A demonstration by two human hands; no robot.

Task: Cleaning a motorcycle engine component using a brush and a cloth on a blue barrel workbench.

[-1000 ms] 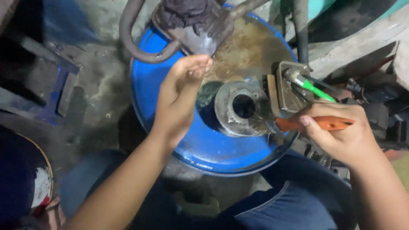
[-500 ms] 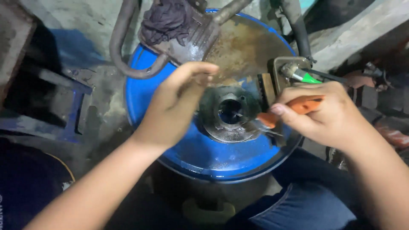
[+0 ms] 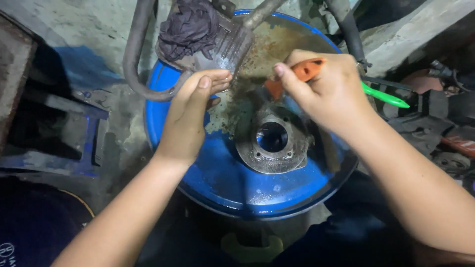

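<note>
The right hand (image 3: 331, 91) is closed around an orange-handled tool (image 3: 302, 71) above the far part of a blue drum (image 3: 222, 183) top, just beyond a round metal flange (image 3: 272, 141) that lies near the drum's middle. The left hand (image 3: 190, 116) is open, fingers together, hovering over the drum's left side and holding nothing. At the far edge a dark rag (image 3: 190, 24) rests on a metal part (image 3: 225, 47), and a green handle (image 3: 383, 97) sticks out at the right edge.
</note>
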